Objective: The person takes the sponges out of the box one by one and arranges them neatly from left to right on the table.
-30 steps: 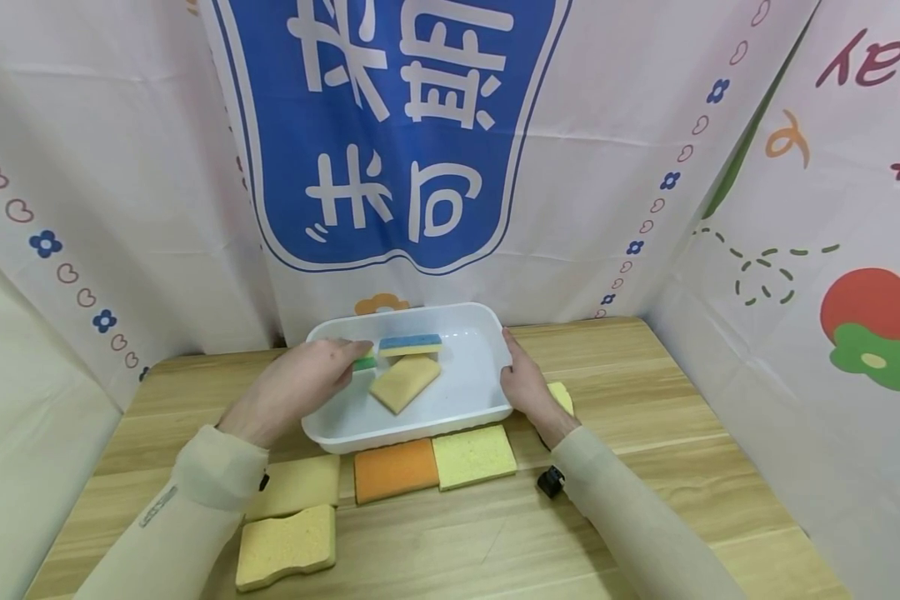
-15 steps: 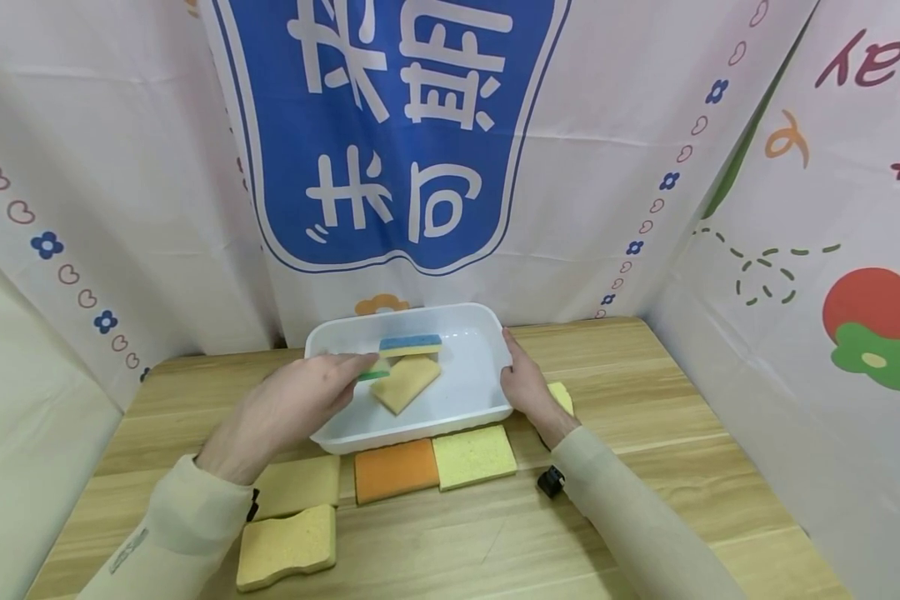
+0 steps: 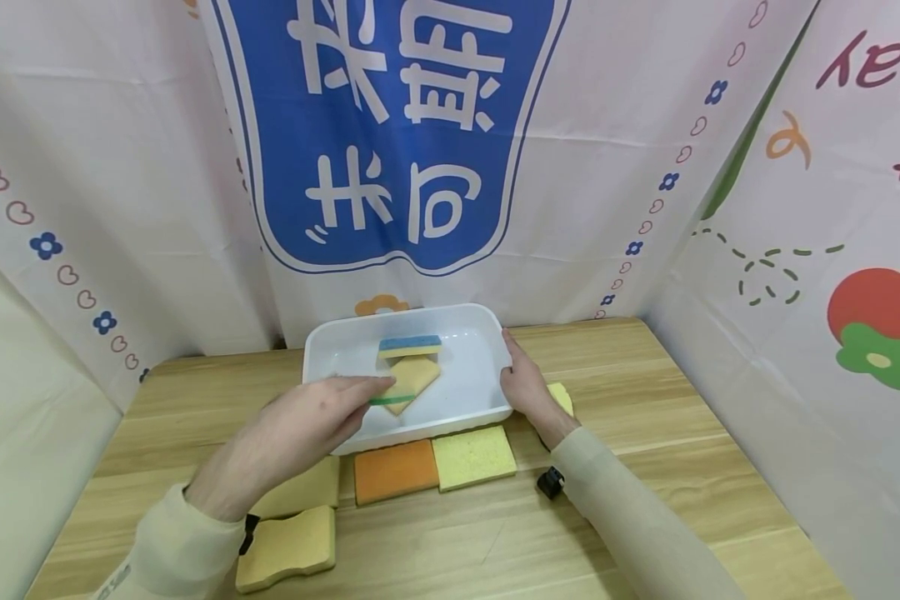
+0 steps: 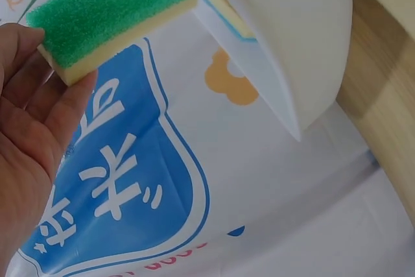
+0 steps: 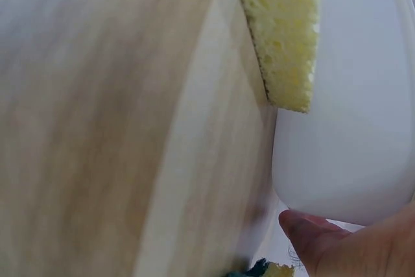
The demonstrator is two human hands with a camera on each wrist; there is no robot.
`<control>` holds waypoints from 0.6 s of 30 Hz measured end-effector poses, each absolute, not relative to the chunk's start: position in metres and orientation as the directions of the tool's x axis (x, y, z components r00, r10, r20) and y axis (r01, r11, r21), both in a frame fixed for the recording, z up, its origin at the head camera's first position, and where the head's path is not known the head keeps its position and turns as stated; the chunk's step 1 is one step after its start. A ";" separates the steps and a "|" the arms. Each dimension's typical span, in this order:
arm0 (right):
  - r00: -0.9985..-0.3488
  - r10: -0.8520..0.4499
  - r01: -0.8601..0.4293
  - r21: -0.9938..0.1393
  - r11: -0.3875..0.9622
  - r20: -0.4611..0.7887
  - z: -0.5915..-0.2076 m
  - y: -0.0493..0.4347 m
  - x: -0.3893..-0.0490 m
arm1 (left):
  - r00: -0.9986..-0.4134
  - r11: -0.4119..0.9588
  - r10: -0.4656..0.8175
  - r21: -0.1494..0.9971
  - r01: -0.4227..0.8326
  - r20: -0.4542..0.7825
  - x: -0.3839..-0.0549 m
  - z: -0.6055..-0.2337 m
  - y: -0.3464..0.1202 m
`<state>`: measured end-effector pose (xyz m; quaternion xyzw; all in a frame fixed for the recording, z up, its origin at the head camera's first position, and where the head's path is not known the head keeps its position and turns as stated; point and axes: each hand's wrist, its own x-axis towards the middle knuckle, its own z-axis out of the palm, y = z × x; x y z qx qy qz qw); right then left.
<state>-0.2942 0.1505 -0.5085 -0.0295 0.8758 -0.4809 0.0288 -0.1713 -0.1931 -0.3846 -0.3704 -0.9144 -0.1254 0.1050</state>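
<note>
My left hand pinches one end of a sponge between thumb and fingers. Its scourer side is green and its body pale yellow; in the head view the hand covers most of it. The sponge is over the near left part of a white tray. My right hand grips the tray's right end, its thumb against the outer wall in the right wrist view. Inside the tray are a blue-topped sponge and a tan sponge lying at an angle.
Along the tray's near side lie an orange sponge and a pale yellow sponge. Front left are a tan sponge and a wavy-edged sponge. Another yellow sponge is partly behind my right wrist. A printed cloth hangs behind the table.
My left hand has moved nearer to me and slightly right, carrying the green-and-yellow sponge from the tray's left part. The tray and my right hand have stayed put.
</note>
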 end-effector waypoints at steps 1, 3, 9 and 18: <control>-0.997 -0.079 -0.024 -0.844 0.536 -0.021 -0.509 0.151 -0.295 | -0.700 0.689 0.654 0.156 0.708 0.289 -0.169 -0.385 -0.193; -0.997 -0.078 -0.025 -0.842 0.539 -0.020 -0.509 0.151 -0.295 | -0.694 0.676 0.660 0.175 0.716 0.288 -0.166 -0.385 -0.192; -0.997 -0.076 -0.025 -0.839 0.543 -0.020 -0.509 0.150 -0.295 | -0.698 0.654 0.668 0.243 0.716 0.259 -0.157 -0.385 -0.191; -0.997 -0.073 -0.025 -0.838 0.544 -0.017 -0.510 0.150 -0.295 | -0.667 0.580 0.701 0.344 0.739 0.251 -0.149 -0.388 -0.191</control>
